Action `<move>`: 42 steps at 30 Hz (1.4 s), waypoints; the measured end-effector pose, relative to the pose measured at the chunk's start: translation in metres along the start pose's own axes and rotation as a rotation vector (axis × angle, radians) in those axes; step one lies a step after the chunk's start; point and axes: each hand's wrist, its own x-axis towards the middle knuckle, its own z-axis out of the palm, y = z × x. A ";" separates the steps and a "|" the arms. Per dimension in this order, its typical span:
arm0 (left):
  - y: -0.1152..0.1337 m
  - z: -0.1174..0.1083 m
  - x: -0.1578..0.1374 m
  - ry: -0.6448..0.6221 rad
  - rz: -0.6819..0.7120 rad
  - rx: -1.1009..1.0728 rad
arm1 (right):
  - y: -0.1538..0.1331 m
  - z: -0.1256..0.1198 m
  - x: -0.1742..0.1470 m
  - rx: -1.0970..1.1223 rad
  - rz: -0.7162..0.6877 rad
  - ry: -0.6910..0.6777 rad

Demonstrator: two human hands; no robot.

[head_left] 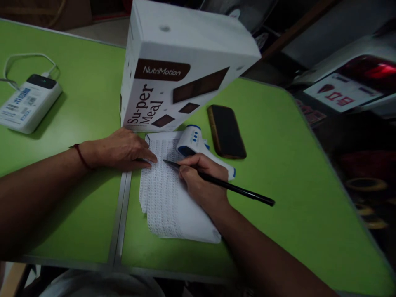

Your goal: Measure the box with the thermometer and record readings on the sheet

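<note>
Green table (293,185), split by a metal strip (121,222) running back from its near edge. Sheet of paper (173,202) lies just right of the strip, reaching from the foot of a tall box (179,70) down toward the near edge; its lower end bows and curls.

Right hand (204,187): narrow grip, thumb and fingers closed round a black pen (241,190). Tip points down among the written rows in the sheet's upper part; cannot tell if it touches. Pen's tail points toward the table's right edge.

Left hand (123,148): back up, fingers loosely stretched, no object visible in its grasp. Fingertips reach the sheet's left margin; they seem to steady it. Dark red cord (82,156) on that wrist.

Progress, by eye: dense, small marks fill the left part of the sheet, nearly top to bottom. Right part is white where visible, especially low down. So a good share looks written, with bare paper left. Marks too small to read; the right hand hides some of the middle.

Around: white-and-blue thermometer-like device (193,138) behind the right hand, partly over the sheet. Phone (228,132) beyond it, toward the right edge. White power bank (29,107), cable (31,55) attached, toward the far left corner.
</note>
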 end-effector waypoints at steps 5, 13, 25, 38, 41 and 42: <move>0.000 0.001 0.000 0.015 0.010 -0.007 | 0.004 -0.001 0.001 0.000 0.003 0.006; 0.000 0.000 0.000 0.000 -0.003 -0.015 | 0.005 0.000 0.000 0.041 0.035 0.037; 0.001 0.000 0.001 -0.015 -0.020 -0.011 | -0.001 -0.001 -0.002 0.044 -0.006 -0.042; 0.000 0.001 0.000 0.006 -0.016 -0.011 | -0.003 0.000 -0.002 0.000 -0.034 -0.050; 0.000 0.000 0.000 -0.015 -0.022 -0.016 | -0.003 0.000 -0.002 0.015 -0.036 -0.051; 0.000 0.000 0.000 -0.014 -0.021 -0.018 | -0.003 0.000 -0.002 0.018 -0.033 -0.051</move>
